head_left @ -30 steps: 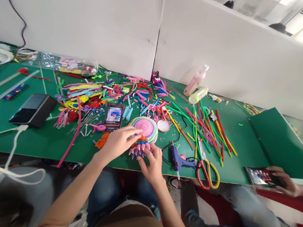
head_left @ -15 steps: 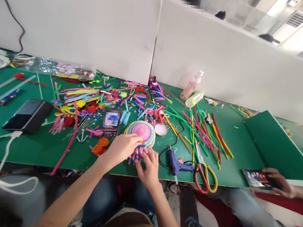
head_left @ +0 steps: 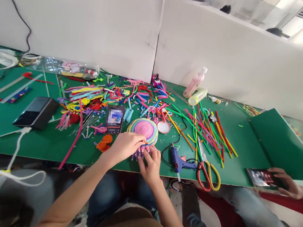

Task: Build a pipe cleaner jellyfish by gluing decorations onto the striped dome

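A round coiled disc [head_left: 142, 126] of fuzzy pipe cleaners, pink in the middle with yellow, blue and other rings, lies on the green table in front of me. At its near edge is a pink and purple pipe-cleaner fringe [head_left: 136, 154]. My left hand [head_left: 128, 144] is closed, its fingertips pinching at the disc's near edge where the fringe meets it; the exact grip is hidden. From the right, my right hand [head_left: 150, 165] curls its fingers round the fringe. A blue glue gun [head_left: 179, 162] lies right of my hands.
Red-and-yellow scissors [head_left: 207, 172] lie beside the glue gun. A phone [head_left: 114, 120], orange pieces [head_left: 104, 142] and a white round lid [head_left: 163, 127] surround the disc. Loose pipe cleaners [head_left: 209, 134] spread right. A power bank [head_left: 36, 112] stands left. Another person's hand [head_left: 287, 183] holds a phone.
The whole view has shifted slightly, so the table appears a little further right and higher. Both hands stay at the disc's near edge with only small finger movement.
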The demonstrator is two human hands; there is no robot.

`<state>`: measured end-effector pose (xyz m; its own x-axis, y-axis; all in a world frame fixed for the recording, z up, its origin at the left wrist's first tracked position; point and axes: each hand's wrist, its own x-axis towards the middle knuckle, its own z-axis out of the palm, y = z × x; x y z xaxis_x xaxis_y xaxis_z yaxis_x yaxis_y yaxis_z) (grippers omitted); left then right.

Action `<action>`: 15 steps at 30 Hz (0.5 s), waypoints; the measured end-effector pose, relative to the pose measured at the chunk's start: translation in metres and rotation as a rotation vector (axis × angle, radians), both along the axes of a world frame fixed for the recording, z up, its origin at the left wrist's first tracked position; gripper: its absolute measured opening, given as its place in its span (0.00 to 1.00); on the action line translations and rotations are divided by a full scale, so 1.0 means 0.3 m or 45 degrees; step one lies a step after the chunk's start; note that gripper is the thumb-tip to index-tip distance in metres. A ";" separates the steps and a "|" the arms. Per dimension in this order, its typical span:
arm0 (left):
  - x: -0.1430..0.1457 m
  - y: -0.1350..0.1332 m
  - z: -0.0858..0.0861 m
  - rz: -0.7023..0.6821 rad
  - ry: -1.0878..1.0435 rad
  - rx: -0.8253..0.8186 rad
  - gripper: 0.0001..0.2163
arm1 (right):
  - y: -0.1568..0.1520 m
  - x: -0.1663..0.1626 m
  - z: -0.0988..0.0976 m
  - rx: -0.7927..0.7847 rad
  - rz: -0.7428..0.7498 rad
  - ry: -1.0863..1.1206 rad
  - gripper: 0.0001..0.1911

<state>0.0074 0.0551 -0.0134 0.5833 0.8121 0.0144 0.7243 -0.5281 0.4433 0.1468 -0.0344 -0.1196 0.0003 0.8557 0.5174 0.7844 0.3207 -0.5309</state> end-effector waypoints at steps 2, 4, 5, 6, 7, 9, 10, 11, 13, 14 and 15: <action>0.000 -0.014 0.005 0.020 -0.058 0.042 0.10 | 0.002 0.001 0.006 0.028 0.000 0.011 0.16; -0.007 -0.032 0.001 0.039 -0.144 0.125 0.10 | -0.001 0.002 0.007 0.087 -0.006 0.030 0.16; -0.014 -0.039 -0.004 0.054 -0.192 0.178 0.10 | -0.006 0.005 0.005 0.127 -0.012 0.037 0.16; -0.025 -0.044 -0.011 0.080 -0.232 0.227 0.10 | -0.013 0.008 0.001 0.169 -0.020 0.041 0.16; -0.040 -0.045 -0.017 0.119 -0.264 0.264 0.10 | -0.021 0.014 -0.004 0.209 -0.030 0.048 0.16; -0.081 -0.042 -0.013 0.213 -0.321 0.299 0.09 | -0.041 0.029 -0.016 0.276 -0.029 0.069 0.16; -0.107 -0.042 0.002 0.242 -0.361 0.308 0.09 | -0.051 0.037 -0.022 0.302 -0.018 0.086 0.16; -0.134 -0.047 0.027 0.240 -0.400 0.309 0.10 | -0.058 0.046 -0.026 0.325 -0.002 0.106 0.17; -0.186 -0.087 0.098 0.104 -0.489 0.344 0.11 | -0.066 0.058 -0.029 0.380 0.037 0.148 0.17; -0.209 -0.125 0.137 -0.055 -0.459 0.330 0.12 | -0.066 0.060 -0.028 0.407 0.048 0.166 0.17; -0.227 -0.174 0.170 -0.183 -0.407 0.332 0.13 | -0.063 0.061 -0.027 0.428 0.049 0.181 0.16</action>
